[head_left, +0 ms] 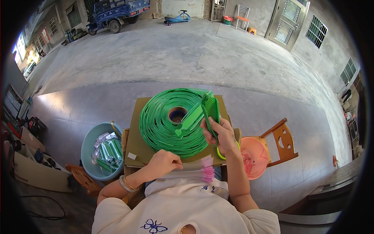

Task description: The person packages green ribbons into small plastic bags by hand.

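A big roll of green plastic strip (pixel 163 124) lies flat on a cardboard sheet (pixel 136 144) in front of me. My right hand (pixel 219 134) grips a folded bunch of the green dotted strip (pixel 210 109) at the roll's right side, with its end standing upright. My left hand (pixel 165 163) is closed on a bundle of thin sticks with pink tips (pixel 202 171), held low against the near edge of the cardboard.
A blue basin (pixel 90 144) with green and silver packets stands at my left. At my right a pink bowl (pixel 255 150) of pink pieces rests on a wooden chair (pixel 283 142). Beyond lies a bare concrete yard with a blue vehicle (pixel 117 11) far off.
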Action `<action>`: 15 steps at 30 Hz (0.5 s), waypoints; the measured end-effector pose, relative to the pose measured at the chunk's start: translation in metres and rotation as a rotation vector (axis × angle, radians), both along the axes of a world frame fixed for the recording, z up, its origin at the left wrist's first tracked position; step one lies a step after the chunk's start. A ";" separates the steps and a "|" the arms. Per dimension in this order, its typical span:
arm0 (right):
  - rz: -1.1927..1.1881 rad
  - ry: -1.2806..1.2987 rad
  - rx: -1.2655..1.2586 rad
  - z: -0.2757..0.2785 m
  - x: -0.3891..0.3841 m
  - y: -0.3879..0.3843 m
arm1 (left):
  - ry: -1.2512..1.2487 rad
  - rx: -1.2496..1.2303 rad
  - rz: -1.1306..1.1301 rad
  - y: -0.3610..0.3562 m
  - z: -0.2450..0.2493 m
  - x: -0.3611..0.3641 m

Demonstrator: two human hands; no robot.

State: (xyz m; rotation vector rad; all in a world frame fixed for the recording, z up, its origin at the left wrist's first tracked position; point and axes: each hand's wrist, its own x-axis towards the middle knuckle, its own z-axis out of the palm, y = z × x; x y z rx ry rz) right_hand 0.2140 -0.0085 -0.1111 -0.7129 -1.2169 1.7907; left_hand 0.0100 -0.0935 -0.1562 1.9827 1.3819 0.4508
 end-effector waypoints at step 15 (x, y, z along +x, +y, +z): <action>0.038 -0.008 0.012 0.007 0.003 -0.003 | -0.121 -0.060 -0.019 -0.005 -0.020 0.003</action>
